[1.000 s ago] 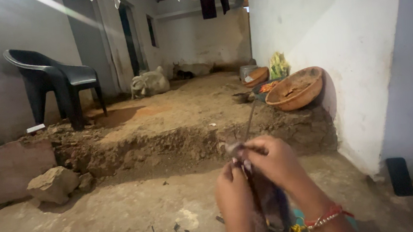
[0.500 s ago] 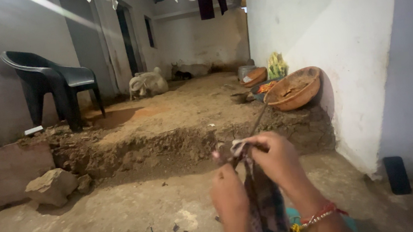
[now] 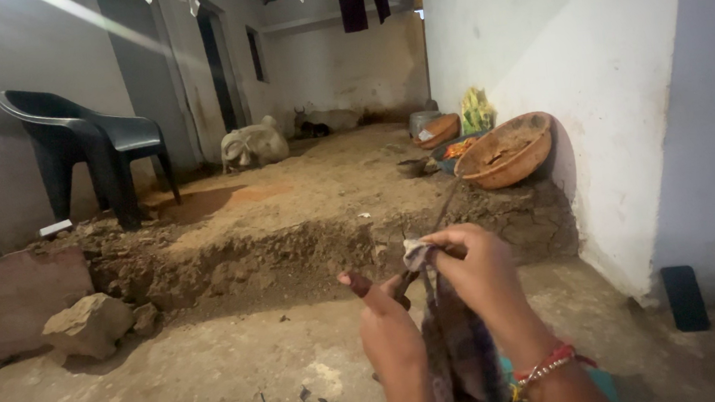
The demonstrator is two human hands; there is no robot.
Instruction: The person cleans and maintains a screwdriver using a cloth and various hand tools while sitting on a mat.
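Thin dark metal rod (image 3: pixel 438 220): straight, slender, held tilted, its far tip pointing up and away toward the round brown clay bowl (image 3: pixel 504 152) leaning against the white wall. Its near end is hidden between both hands, well short of the bowl.

Crumpled greyish-purple cloth (image 3: pixel 453 339): bunched at the top around the rod's lower part, the rest hanging loose and limp below it, nearer the camera than the bowl. Surface dull, mottled, creased. Whether the cloth fully encircles the rod cannot be told.
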